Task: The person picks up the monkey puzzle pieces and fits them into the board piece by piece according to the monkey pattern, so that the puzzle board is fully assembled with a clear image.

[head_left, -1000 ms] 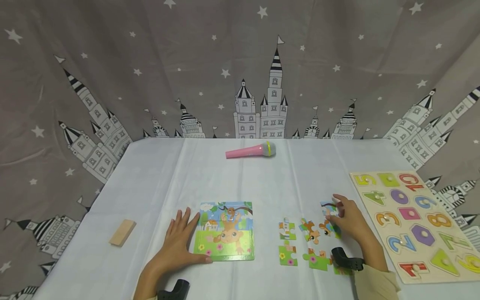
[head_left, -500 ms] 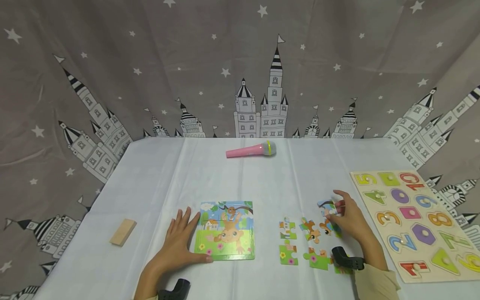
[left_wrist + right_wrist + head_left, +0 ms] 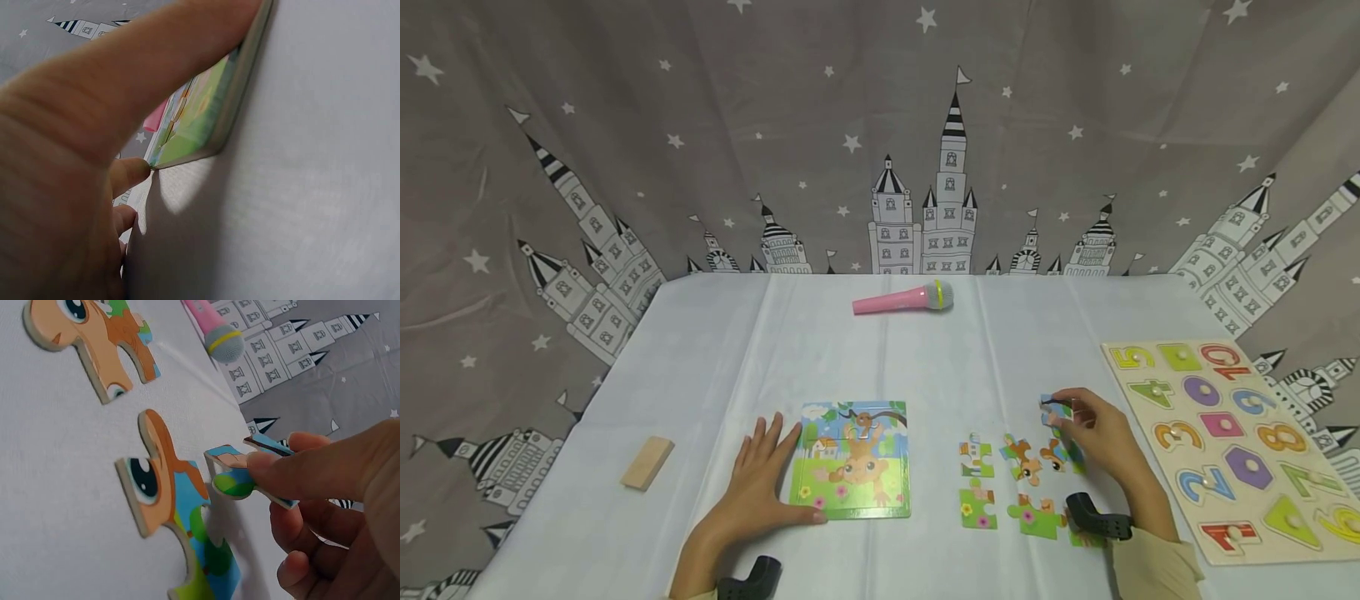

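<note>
My right hand [image 3: 1101, 433] pinches a jigsaw puzzle piece [image 3: 231, 469] with blue sky and a dark branch between thumb and fingers. In the right wrist view it is tilted and raised off the cloth. Just below it lies a piece with a brown face edge and an eye [image 3: 147, 478]. My left hand [image 3: 756, 483] is spread on the cloth beside the square puzzle board [image 3: 850, 510], which bears a monkey and giraffe picture. Its thumb [image 3: 187, 37] touches the board's near edge, and its index fingertip meets the left edge.
Several loose jigsaw pieces [image 3: 977, 508] lie between board and right hand. A wooden number board [image 3: 1213, 450] with knobbed shapes is at the right. A pink toy microphone [image 3: 891, 302] lies at the back, a wooden block [image 3: 647, 463] at the left.
My right hand has lifted the sky piece and turned it slightly, and its index finger has come down onto the piece's far edge. The left hand and board stay put.
</note>
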`<state>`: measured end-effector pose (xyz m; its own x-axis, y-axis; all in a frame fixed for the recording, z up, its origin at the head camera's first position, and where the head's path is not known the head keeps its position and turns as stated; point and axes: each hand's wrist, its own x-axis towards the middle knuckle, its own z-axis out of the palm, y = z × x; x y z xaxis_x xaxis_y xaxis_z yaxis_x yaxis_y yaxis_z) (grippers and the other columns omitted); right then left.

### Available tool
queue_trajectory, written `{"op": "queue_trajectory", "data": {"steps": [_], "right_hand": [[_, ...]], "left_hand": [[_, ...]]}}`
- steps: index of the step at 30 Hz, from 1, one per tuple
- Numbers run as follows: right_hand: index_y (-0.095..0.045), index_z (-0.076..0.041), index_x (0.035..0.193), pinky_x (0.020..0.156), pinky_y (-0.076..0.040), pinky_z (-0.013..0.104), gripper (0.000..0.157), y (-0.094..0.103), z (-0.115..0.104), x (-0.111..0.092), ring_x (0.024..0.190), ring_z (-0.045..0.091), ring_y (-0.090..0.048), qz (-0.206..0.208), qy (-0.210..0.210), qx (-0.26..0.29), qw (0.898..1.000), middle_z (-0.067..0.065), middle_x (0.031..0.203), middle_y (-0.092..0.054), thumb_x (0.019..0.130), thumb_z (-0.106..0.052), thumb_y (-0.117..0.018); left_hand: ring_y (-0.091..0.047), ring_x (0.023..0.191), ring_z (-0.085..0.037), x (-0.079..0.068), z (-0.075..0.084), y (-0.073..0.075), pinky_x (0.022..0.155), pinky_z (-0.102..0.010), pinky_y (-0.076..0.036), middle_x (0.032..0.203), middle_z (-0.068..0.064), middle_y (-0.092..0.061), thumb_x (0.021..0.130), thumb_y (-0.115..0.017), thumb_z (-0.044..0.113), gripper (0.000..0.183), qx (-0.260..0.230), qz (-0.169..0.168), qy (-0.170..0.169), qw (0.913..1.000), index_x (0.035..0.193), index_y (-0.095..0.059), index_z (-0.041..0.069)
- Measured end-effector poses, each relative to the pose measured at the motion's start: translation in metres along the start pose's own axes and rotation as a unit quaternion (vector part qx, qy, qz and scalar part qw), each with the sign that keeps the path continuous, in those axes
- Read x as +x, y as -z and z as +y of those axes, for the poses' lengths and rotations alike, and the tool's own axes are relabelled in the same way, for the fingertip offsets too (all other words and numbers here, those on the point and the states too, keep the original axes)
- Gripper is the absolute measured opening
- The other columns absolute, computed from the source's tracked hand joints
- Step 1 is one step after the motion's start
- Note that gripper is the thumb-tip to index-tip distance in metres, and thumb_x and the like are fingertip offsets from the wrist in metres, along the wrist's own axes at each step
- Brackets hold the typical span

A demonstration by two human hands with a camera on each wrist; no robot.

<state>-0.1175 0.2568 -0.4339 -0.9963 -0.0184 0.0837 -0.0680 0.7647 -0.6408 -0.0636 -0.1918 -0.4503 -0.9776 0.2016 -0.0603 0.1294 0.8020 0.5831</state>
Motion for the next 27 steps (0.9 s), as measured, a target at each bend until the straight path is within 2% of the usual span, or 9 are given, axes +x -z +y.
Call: {"op": "queue_trajectory", "data": {"steps": [5, 14, 16, 23, 27], "right_hand": [[-0.058, -0.013, 0.114, 0.067, -0.045, 0.025, 0.034, -0.004, -0.008, 0.0, 0.078, 0.01, -0.052, -0.014, -0.009, 0.013, 1.0, 0.01, 0.096, -0.06, 0.083, -0.023, -0.066], [-0.056, -0.015, 0.115, 0.05, -0.041, 0.022, 0.035, -0.016, -0.027, 0.0, 0.064, 0.007, -0.045, -0.052, -0.009, 0.075, 0.996, 0.003, 0.082, -0.056, 0.083, -0.026, -0.066], [-0.056, -0.013, 0.114, 0.047, -0.04, 0.021, 0.035, -0.018, -0.038, -0.002, 0.062, 0.007, -0.044, -0.063, -0.006, 0.097, 0.993, 0.005, 0.081, -0.054, 0.082, -0.023, -0.066], [-0.057, -0.014, 0.112, 0.061, -0.041, 0.019, 0.036, -0.041, -0.059, 0.002, 0.071, 0.008, -0.046, -0.094, 0.023, 0.135, 0.986, 0.004, 0.086, -0.055, 0.079, -0.024, -0.069], [-0.057, -0.01, 0.111, 0.06, -0.042, 0.019, 0.036, -0.057, -0.073, 0.006, 0.071, 0.008, -0.046, -0.114, 0.054, 0.161, 0.979, 0.009, 0.09, -0.057, 0.079, -0.02, -0.07]], "left_hand": [[0.007, 0.14, -0.039, 0.0, 0.0, 0.0, 0.112, -0.055, 0.003, 0.152, -0.02, -0.007, 0.049, -0.077, 0.06, 0.118, -0.001, 0.001, -0.001, 1.0, 0.143, -0.027, 0.009], [0.006, 0.14, -0.039, 0.0, 0.001, 0.001, 0.111, -0.056, 0.003, 0.152, -0.021, -0.007, 0.049, -0.077, 0.06, 0.118, -0.003, -0.001, 0.0, 1.0, 0.142, -0.028, 0.008], [0.006, 0.14, -0.04, 0.0, 0.002, 0.001, 0.111, -0.057, 0.003, 0.152, -0.021, -0.007, 0.049, -0.077, 0.06, 0.118, -0.004, -0.001, 0.0, 1.0, 0.142, -0.028, 0.008], [0.005, 0.14, -0.04, 0.0, 0.002, 0.001, 0.11, -0.058, 0.002, 0.152, -0.021, -0.007, 0.048, -0.077, 0.061, 0.119, 0.005, 0.0, 0.004, 1.0, 0.142, -0.028, 0.008], [0.006, 0.14, -0.04, 0.001, 0.001, 0.001, 0.111, -0.058, 0.002, 0.152, -0.021, -0.007, 0.047, -0.077, 0.061, 0.119, 0.002, 0.0, 0.004, 1.0, 0.142, -0.028, 0.008]]}}
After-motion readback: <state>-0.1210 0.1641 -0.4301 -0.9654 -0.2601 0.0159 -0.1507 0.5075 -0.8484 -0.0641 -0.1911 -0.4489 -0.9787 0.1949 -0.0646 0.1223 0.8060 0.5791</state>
